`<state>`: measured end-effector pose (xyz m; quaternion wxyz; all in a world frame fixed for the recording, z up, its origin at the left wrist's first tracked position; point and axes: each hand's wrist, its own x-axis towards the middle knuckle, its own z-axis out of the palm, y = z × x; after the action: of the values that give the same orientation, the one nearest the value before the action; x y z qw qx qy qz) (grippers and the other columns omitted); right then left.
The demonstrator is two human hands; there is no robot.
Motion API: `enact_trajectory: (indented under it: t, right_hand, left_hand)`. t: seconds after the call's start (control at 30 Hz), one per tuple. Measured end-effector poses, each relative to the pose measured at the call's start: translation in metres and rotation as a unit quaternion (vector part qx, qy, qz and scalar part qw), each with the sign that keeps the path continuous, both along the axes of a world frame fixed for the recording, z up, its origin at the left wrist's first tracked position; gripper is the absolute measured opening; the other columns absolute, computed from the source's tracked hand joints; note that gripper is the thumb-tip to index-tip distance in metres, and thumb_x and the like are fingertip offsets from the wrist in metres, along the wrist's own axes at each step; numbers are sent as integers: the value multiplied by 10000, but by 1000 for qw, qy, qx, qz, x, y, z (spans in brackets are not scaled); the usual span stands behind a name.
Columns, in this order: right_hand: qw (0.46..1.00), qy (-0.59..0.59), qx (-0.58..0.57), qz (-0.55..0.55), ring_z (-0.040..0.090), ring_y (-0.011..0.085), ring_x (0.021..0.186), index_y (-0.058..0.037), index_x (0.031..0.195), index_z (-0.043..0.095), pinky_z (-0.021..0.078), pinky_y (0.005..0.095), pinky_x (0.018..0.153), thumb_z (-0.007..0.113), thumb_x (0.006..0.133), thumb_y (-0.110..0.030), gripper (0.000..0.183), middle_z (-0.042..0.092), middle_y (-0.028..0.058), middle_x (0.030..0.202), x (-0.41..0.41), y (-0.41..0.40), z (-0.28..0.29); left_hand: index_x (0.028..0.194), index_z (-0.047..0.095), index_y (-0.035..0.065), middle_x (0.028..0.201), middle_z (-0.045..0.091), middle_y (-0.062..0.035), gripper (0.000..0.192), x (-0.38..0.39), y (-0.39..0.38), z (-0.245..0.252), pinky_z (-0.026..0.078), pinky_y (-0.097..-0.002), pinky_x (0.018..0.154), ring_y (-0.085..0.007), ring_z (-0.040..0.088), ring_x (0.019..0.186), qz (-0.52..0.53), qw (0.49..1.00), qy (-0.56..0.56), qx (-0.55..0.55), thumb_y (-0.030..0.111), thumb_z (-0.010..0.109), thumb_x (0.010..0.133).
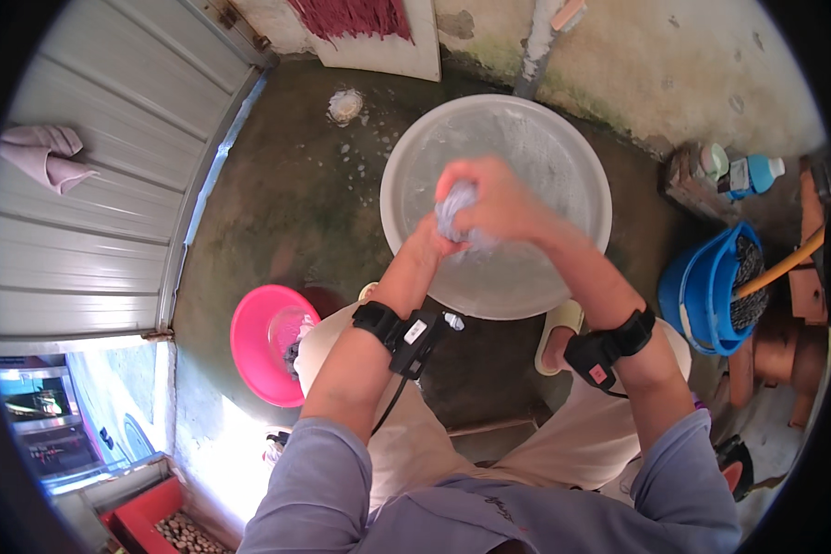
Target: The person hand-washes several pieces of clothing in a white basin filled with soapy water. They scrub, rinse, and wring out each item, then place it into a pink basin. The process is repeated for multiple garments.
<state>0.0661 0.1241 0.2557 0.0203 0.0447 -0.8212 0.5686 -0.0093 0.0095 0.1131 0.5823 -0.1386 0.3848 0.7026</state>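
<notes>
A bunched, wet-looking pale lavender cloth (457,206) is gripped between both hands above a wide, whitish round basin (498,294). My left hand (442,237) holds the cloth from below, its fingers partly covered. Over the top of the bundle curls my right hand (495,197), blurred by motion. Beneath the hands, the basin seems to hold shallow cloudy water. How far the cloth hangs toward the water is unclear.
A pink basin (249,346) with dark cloth stands at the left. At the right are a blue bucket (685,298) holding dark cloth, a yellow hose (789,263) and a blue bottle (758,174). Foam surrounds a round object (345,106) on the wet floor.
</notes>
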Motion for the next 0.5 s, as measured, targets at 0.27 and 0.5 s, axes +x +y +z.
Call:
enact_trajectory:
  t: [0.27, 0.5]
  right_hand:
    - [907, -150, -199, -340, 595, 178, 815, -60, 967, 592, 478, 311, 716, 696, 758, -269, 313, 620, 43, 902, 3, 53, -16]
    - [717, -154, -676, -67, 603, 235, 917, -63, 1062, 581, 488, 370, 829, 513, 871, -391, 386, 621, 90, 1010, -4, 44, -67]
  left_hand:
    - [1104, 549, 32, 1064, 602, -117, 350, 18, 22, 116, 463, -436, 866, -264, 593, 962, 145, 983, -44, 107, 177, 358, 849]
    - [1105, 567, 97, 1111, 587, -75, 433, 34, 25, 107, 436, -449, 893, -246, 566, 1024, 138, 964, -71, 218, 383, 463, 797]
